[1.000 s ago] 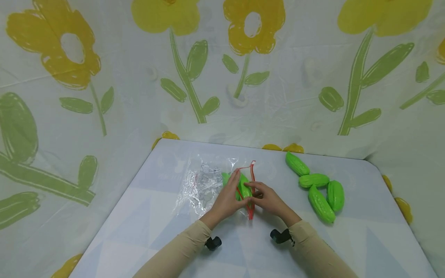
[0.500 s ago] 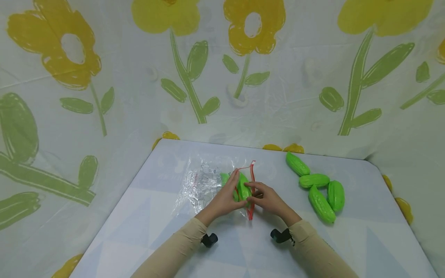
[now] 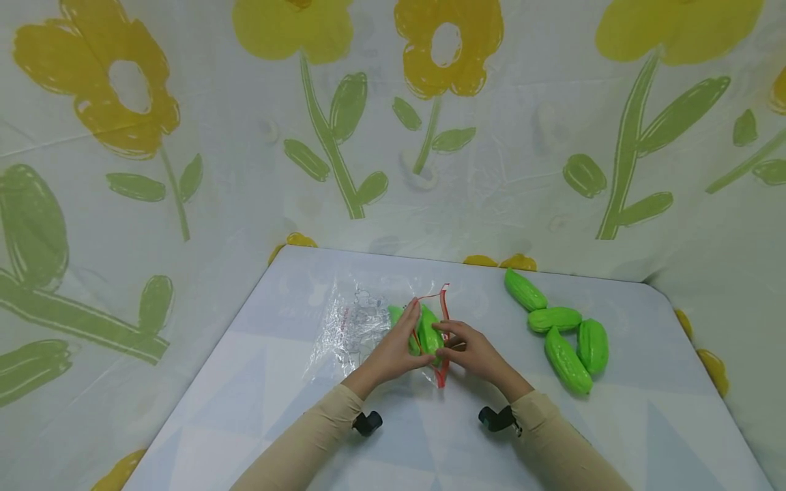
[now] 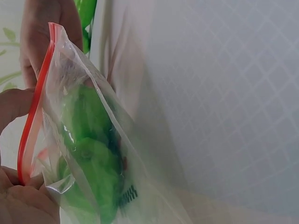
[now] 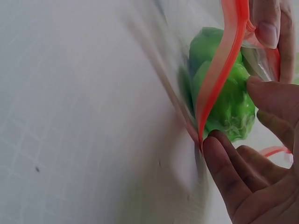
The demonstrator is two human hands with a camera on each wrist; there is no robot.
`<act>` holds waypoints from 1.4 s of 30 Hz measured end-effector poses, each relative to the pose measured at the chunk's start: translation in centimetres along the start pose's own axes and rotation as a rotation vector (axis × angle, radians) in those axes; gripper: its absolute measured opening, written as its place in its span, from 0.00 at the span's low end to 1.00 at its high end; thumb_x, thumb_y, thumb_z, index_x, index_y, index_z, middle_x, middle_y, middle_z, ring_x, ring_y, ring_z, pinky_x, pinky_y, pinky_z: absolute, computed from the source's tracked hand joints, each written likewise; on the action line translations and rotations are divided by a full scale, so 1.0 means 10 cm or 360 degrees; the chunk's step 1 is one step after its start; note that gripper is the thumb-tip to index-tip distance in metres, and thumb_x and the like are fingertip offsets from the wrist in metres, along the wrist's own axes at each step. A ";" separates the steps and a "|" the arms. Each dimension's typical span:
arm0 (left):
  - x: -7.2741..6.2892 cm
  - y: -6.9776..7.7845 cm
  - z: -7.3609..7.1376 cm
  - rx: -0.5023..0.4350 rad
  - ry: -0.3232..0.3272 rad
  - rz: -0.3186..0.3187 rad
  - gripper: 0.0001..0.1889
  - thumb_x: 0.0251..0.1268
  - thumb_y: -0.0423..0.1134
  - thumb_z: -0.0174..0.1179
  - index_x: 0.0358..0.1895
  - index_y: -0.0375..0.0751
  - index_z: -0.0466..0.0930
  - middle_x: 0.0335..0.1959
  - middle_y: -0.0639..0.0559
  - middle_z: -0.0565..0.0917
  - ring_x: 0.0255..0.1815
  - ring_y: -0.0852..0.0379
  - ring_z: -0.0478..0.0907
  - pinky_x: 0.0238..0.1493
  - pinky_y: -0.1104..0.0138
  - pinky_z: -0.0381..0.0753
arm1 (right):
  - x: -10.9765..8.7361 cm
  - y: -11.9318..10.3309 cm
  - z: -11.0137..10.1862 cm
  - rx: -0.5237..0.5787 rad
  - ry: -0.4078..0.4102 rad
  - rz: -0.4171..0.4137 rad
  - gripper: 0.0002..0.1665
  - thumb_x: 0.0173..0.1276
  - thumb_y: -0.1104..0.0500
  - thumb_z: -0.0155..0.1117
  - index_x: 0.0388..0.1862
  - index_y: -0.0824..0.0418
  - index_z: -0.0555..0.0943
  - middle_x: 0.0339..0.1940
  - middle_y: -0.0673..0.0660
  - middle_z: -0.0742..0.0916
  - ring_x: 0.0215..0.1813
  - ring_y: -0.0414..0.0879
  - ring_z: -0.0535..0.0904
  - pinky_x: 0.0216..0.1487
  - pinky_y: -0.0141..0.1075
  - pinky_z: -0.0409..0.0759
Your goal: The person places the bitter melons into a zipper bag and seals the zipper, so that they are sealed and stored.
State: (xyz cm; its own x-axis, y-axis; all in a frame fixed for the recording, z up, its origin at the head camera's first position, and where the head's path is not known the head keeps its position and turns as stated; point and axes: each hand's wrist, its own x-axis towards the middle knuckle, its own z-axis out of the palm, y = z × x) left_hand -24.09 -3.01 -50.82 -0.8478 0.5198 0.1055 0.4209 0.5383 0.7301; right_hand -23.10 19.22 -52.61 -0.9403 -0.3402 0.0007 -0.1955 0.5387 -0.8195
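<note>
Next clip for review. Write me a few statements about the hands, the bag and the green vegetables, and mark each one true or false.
1. Both hands, the left hand and the right hand, are at the mouth of a clear plastic bag. True.
2. The bag's edge strip is blue. False: the edge strip is red.
3. Four loose green vegetables lie on the table. True.
4. In the head view, the bag lies to the right of the loose vegetables. False: it lies to their left.
5. The bag is sealed flat with nothing inside. False: its mouth stands open, and green vegetables inside the bag show through the plastic.
6. The person's sleeves are tan. True.
</note>
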 end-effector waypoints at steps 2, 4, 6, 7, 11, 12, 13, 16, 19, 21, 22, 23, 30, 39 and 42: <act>0.00 0.00 0.00 -0.0003 -0.0002 -0.0003 0.57 0.61 0.45 0.73 0.83 0.36 0.40 0.85 0.45 0.42 0.82 0.45 0.49 0.76 0.51 0.61 | -0.01 0.00 -0.01 0.0003 0.0001 -0.0008 0.32 0.69 0.55 0.72 0.71 0.53 0.77 0.73 0.58 0.75 0.54 0.53 0.85 0.53 0.47 0.85; -0.01 -0.01 -0.01 -0.0006 -0.0001 -0.0004 0.57 0.61 0.45 0.73 0.83 0.36 0.40 0.85 0.45 0.41 0.82 0.45 0.49 0.76 0.51 0.61 | -0.02 0.00 -0.01 0.0003 0.0001 -0.0015 0.32 0.69 0.55 0.72 0.71 0.53 0.77 0.73 0.59 0.75 0.54 0.53 0.85 0.53 0.47 0.85; -0.01 -0.01 -0.01 -0.0008 0.0001 -0.0003 0.57 0.61 0.46 0.73 0.83 0.36 0.40 0.85 0.45 0.42 0.82 0.45 0.50 0.76 0.51 0.61 | -0.03 0.00 -0.02 0.0002 0.0004 -0.0017 0.31 0.69 0.55 0.71 0.71 0.52 0.77 0.73 0.58 0.75 0.55 0.53 0.85 0.54 0.47 0.85; -0.01 -0.02 -0.01 -0.0010 0.0003 0.0000 0.57 0.61 0.46 0.73 0.83 0.36 0.41 0.85 0.44 0.42 0.82 0.45 0.50 0.76 0.51 0.61 | -0.04 0.00 -0.03 0.0001 0.0008 -0.0022 0.31 0.69 0.55 0.71 0.71 0.52 0.77 0.73 0.59 0.75 0.55 0.53 0.85 0.54 0.47 0.85; -0.01 -0.03 0.00 -0.0018 0.0003 0.0002 0.57 0.61 0.47 0.74 0.83 0.36 0.41 0.85 0.43 0.43 0.82 0.45 0.49 0.76 0.50 0.61 | -0.09 0.02 -0.06 -0.0028 0.0041 -0.0039 0.31 0.70 0.55 0.71 0.72 0.52 0.76 0.72 0.60 0.76 0.54 0.52 0.85 0.55 0.48 0.85; -0.01 -0.03 0.00 -0.0023 0.0001 0.0000 0.57 0.61 0.47 0.74 0.83 0.36 0.41 0.84 0.42 0.42 0.82 0.45 0.49 0.77 0.50 0.60 | -0.11 0.03 -0.08 -0.0036 0.0051 -0.0031 0.31 0.70 0.55 0.71 0.72 0.52 0.76 0.71 0.59 0.77 0.54 0.51 0.84 0.55 0.47 0.85; -0.01 -0.04 0.00 -0.0026 0.0001 -0.0002 0.57 0.61 0.46 0.74 0.83 0.35 0.41 0.84 0.42 0.43 0.82 0.45 0.49 0.77 0.51 0.60 | -0.12 0.04 -0.09 -0.0040 0.0059 -0.0024 0.31 0.70 0.56 0.70 0.72 0.52 0.76 0.71 0.58 0.77 0.53 0.51 0.84 0.55 0.47 0.85; -0.01 -0.04 0.00 -0.0032 0.0000 -0.0012 0.57 0.61 0.47 0.74 0.83 0.35 0.42 0.85 0.43 0.43 0.82 0.46 0.48 0.77 0.51 0.60 | -0.18 0.07 -0.15 -0.0052 0.0075 -0.0007 0.30 0.71 0.57 0.70 0.71 0.52 0.76 0.70 0.57 0.78 0.53 0.49 0.84 0.56 0.46 0.84; -0.01 -0.03 0.00 -0.0037 -0.0001 -0.0025 0.57 0.61 0.47 0.74 0.83 0.36 0.42 0.85 0.44 0.43 0.82 0.47 0.48 0.77 0.52 0.59 | -0.25 0.10 -0.22 -0.0059 0.0091 0.0011 0.30 0.71 0.58 0.69 0.71 0.53 0.77 0.68 0.56 0.79 0.53 0.48 0.84 0.56 0.45 0.84; -0.01 -0.02 -0.01 -0.0043 -0.0001 -0.0034 0.57 0.60 0.47 0.74 0.83 0.37 0.42 0.85 0.45 0.43 0.83 0.48 0.48 0.77 0.52 0.59 | -0.30 0.13 -0.28 -0.0074 0.0108 0.0004 0.29 0.71 0.57 0.69 0.70 0.55 0.77 0.67 0.57 0.80 0.53 0.49 0.84 0.55 0.44 0.85; -0.01 -0.02 -0.01 -0.0041 -0.0003 -0.0041 0.57 0.60 0.47 0.74 0.83 0.38 0.42 0.85 0.46 0.43 0.83 0.48 0.48 0.77 0.53 0.59 | -0.32 0.15 -0.30 -0.0084 0.0116 -0.0002 0.29 0.71 0.57 0.69 0.70 0.55 0.77 0.66 0.58 0.80 0.52 0.48 0.84 0.54 0.43 0.85; -0.01 -0.02 0.00 -0.0038 -0.0004 -0.0045 0.57 0.60 0.47 0.74 0.83 0.38 0.41 0.85 0.47 0.43 0.83 0.48 0.48 0.77 0.53 0.59 | -0.35 0.16 -0.33 -0.0092 0.0127 -0.0006 0.29 0.71 0.57 0.69 0.70 0.56 0.77 0.66 0.58 0.80 0.52 0.48 0.84 0.54 0.42 0.85; -0.02 -0.01 -0.01 -0.0052 -0.0005 -0.0062 0.57 0.60 0.46 0.74 0.83 0.38 0.41 0.85 0.49 0.42 0.83 0.48 0.47 0.78 0.53 0.58 | -0.51 0.28 -0.52 -0.0113 0.0216 -0.0091 0.27 0.71 0.59 0.69 0.68 0.58 0.78 0.63 0.59 0.82 0.50 0.48 0.85 0.50 0.34 0.85; -0.02 -0.01 0.01 -0.0022 0.0000 -0.0043 0.57 0.60 0.48 0.74 0.83 0.37 0.41 0.85 0.49 0.42 0.83 0.49 0.46 0.78 0.54 0.57 | -0.81 0.32 -0.83 -0.0184 0.0294 -0.0144 0.27 0.72 0.59 0.68 0.69 0.61 0.77 0.64 0.62 0.82 0.50 0.45 0.85 0.48 0.33 0.86; -0.01 0.00 0.02 -0.0014 -0.0001 -0.0043 0.57 0.60 0.48 0.74 0.83 0.37 0.41 0.85 0.48 0.42 0.83 0.49 0.46 0.78 0.54 0.57 | -0.91 0.36 -0.94 -0.0217 0.0316 -0.0114 0.28 0.73 0.60 0.67 0.70 0.60 0.76 0.65 0.63 0.81 0.50 0.40 0.84 0.48 0.32 0.85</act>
State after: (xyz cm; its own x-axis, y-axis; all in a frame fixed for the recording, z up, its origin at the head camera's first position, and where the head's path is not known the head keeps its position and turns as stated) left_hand -23.91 -2.95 -50.98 -0.8586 0.5056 0.0850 0.3949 0.5464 0.7386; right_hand -17.87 31.52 -50.22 -0.9563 -0.2307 0.1797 -0.2870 0.6224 -0.7282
